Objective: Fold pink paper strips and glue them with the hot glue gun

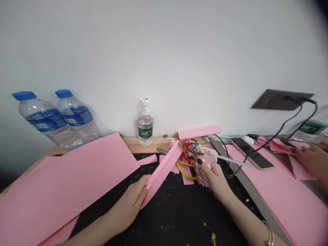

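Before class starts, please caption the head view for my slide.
A left hand holds folded pink paper while the right hand grips a glue gun above a black work surface.

We have two bottles (79,118) far left behind a paper sheet (77,177), another bottle (145,128) far middle, a paper strip (162,173) left of a glue gun (210,155), and a phone (252,153) on other sheets (289,194) at right.

Holding folded pink strip (165,172) and glue gun (210,155)

Pinches the strip in the left grip (133,194), clasps the gun in the right grip (215,178), above a black mat (174,215). Has, at far left, two blue-capped bottles (47,119); at right, a phone (252,153).
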`<state>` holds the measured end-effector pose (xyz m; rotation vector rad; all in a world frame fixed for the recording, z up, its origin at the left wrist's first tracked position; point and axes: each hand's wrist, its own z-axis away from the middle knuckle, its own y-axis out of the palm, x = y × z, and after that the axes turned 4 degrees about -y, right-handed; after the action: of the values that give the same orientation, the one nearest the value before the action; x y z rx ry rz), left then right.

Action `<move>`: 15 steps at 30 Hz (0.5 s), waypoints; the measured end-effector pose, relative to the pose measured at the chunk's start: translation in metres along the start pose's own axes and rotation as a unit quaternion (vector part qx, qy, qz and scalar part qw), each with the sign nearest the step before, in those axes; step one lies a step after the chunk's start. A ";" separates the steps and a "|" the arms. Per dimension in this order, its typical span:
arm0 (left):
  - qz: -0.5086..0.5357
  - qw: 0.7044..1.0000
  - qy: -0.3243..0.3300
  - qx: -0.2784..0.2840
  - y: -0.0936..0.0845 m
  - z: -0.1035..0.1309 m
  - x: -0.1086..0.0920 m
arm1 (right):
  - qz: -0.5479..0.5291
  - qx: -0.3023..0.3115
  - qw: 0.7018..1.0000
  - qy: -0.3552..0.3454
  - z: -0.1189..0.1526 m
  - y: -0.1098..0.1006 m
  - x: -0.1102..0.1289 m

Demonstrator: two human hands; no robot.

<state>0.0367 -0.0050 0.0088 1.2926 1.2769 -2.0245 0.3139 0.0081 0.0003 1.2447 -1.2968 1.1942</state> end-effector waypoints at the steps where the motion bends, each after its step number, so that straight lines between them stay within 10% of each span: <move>1: 0.001 1.000 -0.001 0.000 0.000 0.000 0.001 | 0.005 0.004 1.000 0.001 0.000 0.000 -0.001; 15: 0.010 1.000 0.002 -0.007 0.001 0.000 0.002 | 0.085 0.046 0.995 0.019 0.008 0.010 0.004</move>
<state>0.0362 -0.0056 0.0069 1.2981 1.2723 -1.9956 0.3034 -0.0003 0.0035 1.1895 -1.3525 1.4060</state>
